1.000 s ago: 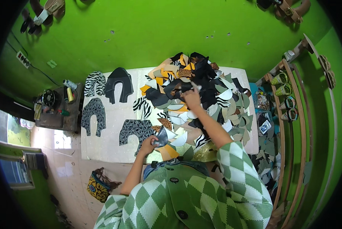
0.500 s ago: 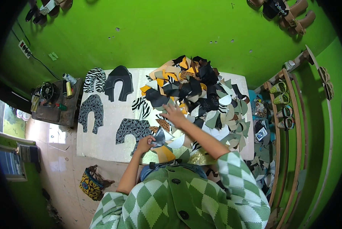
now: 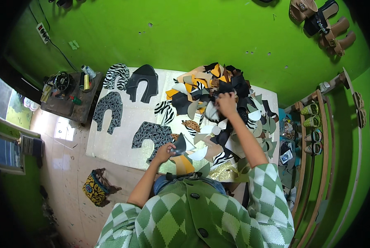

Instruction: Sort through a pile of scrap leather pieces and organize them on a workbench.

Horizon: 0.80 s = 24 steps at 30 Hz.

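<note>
Well, in my head view, the left hand [image 3: 165, 153] pinches a dark grey scrap [image 3: 178, 146] near the front edge of the bench [image 3: 128, 113]. The right hand [image 3: 227, 105] is at the scrap pile [image 3: 197, 93]; I can't tell if its fingers grip. A hard push could make the pile slide.

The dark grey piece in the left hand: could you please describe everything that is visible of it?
The grey piece looks thin and smooth, with a slight sheen, perhaps leather or a synthetic. It has a pointed upper corner. The left hand grips its left side, hiding part of the outline. It is near the table's front edge; whether it touches the scraps around it is unclear.
</note>
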{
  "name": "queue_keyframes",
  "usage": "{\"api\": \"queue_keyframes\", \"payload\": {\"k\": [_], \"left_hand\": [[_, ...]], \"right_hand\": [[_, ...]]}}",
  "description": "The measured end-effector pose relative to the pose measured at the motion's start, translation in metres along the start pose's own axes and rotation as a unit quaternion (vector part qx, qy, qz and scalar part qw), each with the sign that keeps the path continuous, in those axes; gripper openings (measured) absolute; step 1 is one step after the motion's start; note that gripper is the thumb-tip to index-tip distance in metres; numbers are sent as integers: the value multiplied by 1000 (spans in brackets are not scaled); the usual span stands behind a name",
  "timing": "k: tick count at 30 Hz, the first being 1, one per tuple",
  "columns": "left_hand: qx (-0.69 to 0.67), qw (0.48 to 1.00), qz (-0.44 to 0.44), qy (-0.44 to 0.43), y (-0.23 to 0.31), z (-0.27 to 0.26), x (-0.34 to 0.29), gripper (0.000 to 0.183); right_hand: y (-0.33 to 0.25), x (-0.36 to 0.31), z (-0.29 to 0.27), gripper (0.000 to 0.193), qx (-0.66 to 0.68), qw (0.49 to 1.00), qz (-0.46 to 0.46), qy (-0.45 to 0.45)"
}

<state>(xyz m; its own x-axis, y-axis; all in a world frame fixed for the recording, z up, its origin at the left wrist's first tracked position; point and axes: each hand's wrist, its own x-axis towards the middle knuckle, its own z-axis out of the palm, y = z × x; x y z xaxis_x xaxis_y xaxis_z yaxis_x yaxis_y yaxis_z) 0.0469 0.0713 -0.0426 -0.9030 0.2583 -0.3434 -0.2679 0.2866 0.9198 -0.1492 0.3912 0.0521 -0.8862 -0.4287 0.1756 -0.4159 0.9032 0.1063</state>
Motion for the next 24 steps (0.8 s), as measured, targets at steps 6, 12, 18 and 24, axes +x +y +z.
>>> {"api": "queue_keyframes", "payload": {"k": [6,12,18,24], "left_hand": [[-41,980,-10,196,-14,-6,-12,29],[176,929,4,326,-22,-27,-35,39],[263,919,-147,254,4,-27,-38,64],[323,893,-188,250,-11,-17,-22,79]], "right_hand": [[39,-10,-20,16,64,991,117,16],[51,-20,-14,27,192,934,289,81],[57,-29,-10,36,410,824,358,160],[82,-55,-10,35,485,850,205,-32]]}}
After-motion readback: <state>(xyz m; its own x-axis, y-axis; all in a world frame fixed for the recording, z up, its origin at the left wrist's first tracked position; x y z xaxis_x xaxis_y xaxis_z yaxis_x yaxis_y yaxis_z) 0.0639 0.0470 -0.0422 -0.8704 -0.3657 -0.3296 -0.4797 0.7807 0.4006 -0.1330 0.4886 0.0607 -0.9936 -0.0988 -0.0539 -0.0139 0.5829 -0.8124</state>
